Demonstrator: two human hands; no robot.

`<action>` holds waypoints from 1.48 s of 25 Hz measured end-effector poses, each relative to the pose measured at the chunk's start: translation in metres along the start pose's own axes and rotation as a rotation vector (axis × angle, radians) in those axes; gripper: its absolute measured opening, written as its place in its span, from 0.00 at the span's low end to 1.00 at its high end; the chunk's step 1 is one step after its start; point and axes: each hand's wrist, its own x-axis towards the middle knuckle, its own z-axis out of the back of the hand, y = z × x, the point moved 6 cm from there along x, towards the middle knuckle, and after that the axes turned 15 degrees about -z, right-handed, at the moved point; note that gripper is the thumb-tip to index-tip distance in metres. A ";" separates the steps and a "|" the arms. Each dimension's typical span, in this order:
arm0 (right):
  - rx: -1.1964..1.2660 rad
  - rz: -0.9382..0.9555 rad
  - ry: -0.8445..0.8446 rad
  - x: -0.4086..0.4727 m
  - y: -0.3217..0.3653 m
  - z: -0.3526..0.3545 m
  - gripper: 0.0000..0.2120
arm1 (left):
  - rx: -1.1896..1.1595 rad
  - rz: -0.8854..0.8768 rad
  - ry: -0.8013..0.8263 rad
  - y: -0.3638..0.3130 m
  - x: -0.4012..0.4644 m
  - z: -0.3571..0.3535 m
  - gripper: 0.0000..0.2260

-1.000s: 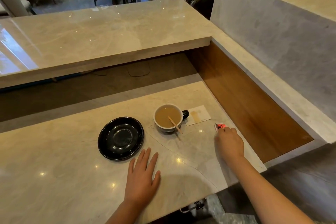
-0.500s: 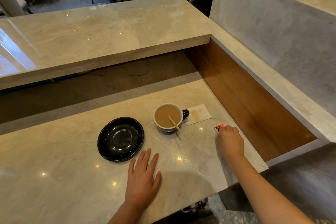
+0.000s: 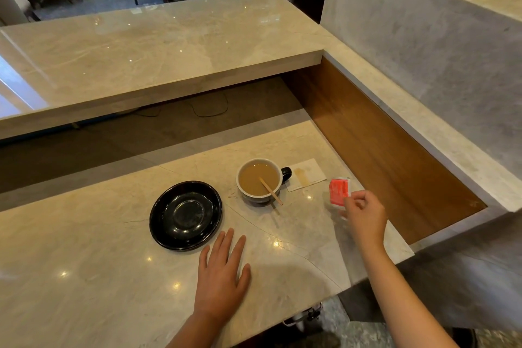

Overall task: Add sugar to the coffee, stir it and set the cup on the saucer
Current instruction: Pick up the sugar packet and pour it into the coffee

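Observation:
A cup (image 3: 259,180) of milky coffee stands on the marble counter with a wooden stirrer (image 3: 270,191) leaning in it. Left of it lies an empty black saucer (image 3: 185,215). My right hand (image 3: 365,218) pinches a red sugar packet (image 3: 339,191) by its lower corner, lifted off the counter to the right of the cup. My left hand (image 3: 221,275) rests flat on the counter, fingers spread, just below the saucer.
A stained white napkin (image 3: 306,174) lies right behind the cup's handle. A wooden side wall (image 3: 378,144) bounds the counter on the right. A raised marble bar top (image 3: 158,45) runs across the back, with chairs beyond it.
My right hand has picked the red sugar packet up off the counter and now holds it upright. The left hand has stayed flat.

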 end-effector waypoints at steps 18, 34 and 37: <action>0.410 -0.215 0.648 -0.043 0.047 -0.065 0.09 | -0.048 -0.035 -0.090 -0.003 -0.001 0.007 0.25; -0.451 0.512 0.306 -0.031 0.111 -0.099 0.11 | -0.042 -0.003 -0.074 0.000 -0.001 0.002 0.25; -0.536 0.627 0.294 -0.035 0.116 -0.103 0.12 | -0.047 -0.004 -0.079 0.000 -0.001 0.003 0.24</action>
